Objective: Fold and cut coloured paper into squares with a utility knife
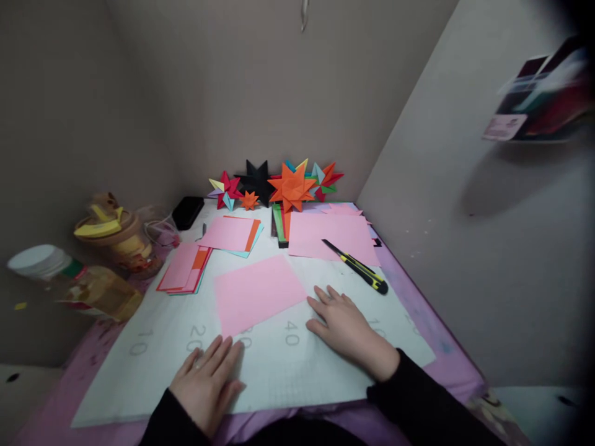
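Note:
A single pink sheet [260, 294] lies flat and slightly turned on the white, numbered mat [171, 387]. My left hand [207, 384] rests palm down just below the sheet's lower left corner, fingers stretched out and holding nothing. On the other side, my right hand [346, 325] lies with fingers spread, its fingertips at the sheet's right corner. Beyond it, a yellow and black cutter [365, 272] lies partly over a larger pink sheet [330, 235]. Two stacks of coloured paper, one upper [230, 233] and one lower [181, 266], sit to the left, pink on top.
Folded paper stars [292, 186] stand along the back wall. At the left are a black phone-like object [188, 212], a lidded cup [123, 241] and a leaning bottle [100, 291]. Paper strips [280, 224] lie behind the sheet. A holder [534, 102] hangs on the right wall.

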Tool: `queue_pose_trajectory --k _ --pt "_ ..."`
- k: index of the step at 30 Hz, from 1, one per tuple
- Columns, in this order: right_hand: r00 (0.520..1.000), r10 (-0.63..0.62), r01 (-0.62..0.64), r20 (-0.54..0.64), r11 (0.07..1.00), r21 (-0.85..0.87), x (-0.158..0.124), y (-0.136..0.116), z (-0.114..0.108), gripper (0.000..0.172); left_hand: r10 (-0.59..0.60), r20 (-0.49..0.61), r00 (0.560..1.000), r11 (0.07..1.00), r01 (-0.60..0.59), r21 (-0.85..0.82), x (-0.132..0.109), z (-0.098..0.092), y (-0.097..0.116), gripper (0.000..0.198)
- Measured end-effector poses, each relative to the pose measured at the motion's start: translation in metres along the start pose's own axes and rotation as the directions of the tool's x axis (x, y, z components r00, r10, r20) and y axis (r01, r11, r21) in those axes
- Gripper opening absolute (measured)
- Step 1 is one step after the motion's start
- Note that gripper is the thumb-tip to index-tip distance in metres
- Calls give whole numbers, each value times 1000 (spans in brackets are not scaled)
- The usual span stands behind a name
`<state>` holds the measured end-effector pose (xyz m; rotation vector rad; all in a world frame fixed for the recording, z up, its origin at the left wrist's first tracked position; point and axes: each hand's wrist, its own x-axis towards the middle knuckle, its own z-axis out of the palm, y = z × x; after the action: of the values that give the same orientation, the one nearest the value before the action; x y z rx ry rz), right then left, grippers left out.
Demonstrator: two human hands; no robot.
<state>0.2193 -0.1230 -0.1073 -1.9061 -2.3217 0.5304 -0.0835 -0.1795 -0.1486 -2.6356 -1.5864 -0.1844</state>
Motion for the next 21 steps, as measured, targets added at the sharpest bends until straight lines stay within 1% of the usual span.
queue_pose_trajectory --k 2,3,4,5,6,7,8,9,10,11,12,13,14,15,16,17,18,19,20,21 --pt "998 -67 67 -10 982 175 15 0 -11 34 -15 -27 1000 1000 15 22 7 -3 2 42" --pt "998 -58 66 -34 950 304 24 -2 -15 34 -32 -34 999 999 33 38 11 -4 4 41" --pt "999 -7 29 -53 898 439 34 -3 -16 38 -51 -32 998 997 53 51 15 -4 6 40" --pt "997 60 -23 -47 828 561 44 -3 -17 43 -68 -25 997 996 69 57 17 -3 8 38" --pt "994 111 -70 -19 739 670 53 -3 -16 46 -80 -14 997 995 81 56 18 -1 9 37" --pt "990 138 -115 33 643 757 60 -3 -15 46 -86 -7 996 995 87 46 17 1 9 36" --pt "986 132 -157 100 562 812 66 -2 -13 43 -85 -6 996 996 86 26 15 4 7 36" --pt "981 104 -194 164 500 844 69 0 -10 37 -78 -16 997 997 78 -7 12 7 5 36" --pt "974 69 -222 214 467 856 71 1 -7 30 -66 -36 997 996 64 -56 9 10 2 36" --pt "970 43 -232 239 457 859 71 2 -3 24 -51 -64 997 991 43 -128 5 13 -2 36" --pt "971 34 -224 235 455 862 69 1 0 20 -42 -100 994 975 19 -220 3 16 -6 36" --pt "978 40 -200 204 451 870 66 0 4 17 -48 -140 989 945 0 -328 1 17 -10 36" --pt "986 54 -165 158 439 883 63 -1 7 17 -85 -174 981 896 -2 -445 1 18 -14 37" --pt "992 68 -122 102 424 898 58 -4 9 16 -159 -190 969 824 23 -567 4 18 -17 41" --pt "996 77 -72 44 412 908 52 -6 10 17 -261 -177 949 725 72 -684 8 16 -20 49" --pt "997 78 -20 -13 413 911 45 -9 9 17 -376 -132 917 603 134 -787 15 13 -22 59" --pt "995 73 30 -68 430 902 37 -11 6 17 -482 -59 874 461 195 -866 24 10 -24 71" --pt "990 65 81 -125 467 881 27 -13 1 17 -554 21 832 315 233 -920 33 5 -25 82" --pt "985 56 111 -161 508 854 17 -13 -6 17 -585 95 805 182 244 -952 44 0 -25 92" --pt "983 48 125 -179 542 831 6 -12 -13 17 -576 153 803 64 231 -971 54 -5 -24 97"
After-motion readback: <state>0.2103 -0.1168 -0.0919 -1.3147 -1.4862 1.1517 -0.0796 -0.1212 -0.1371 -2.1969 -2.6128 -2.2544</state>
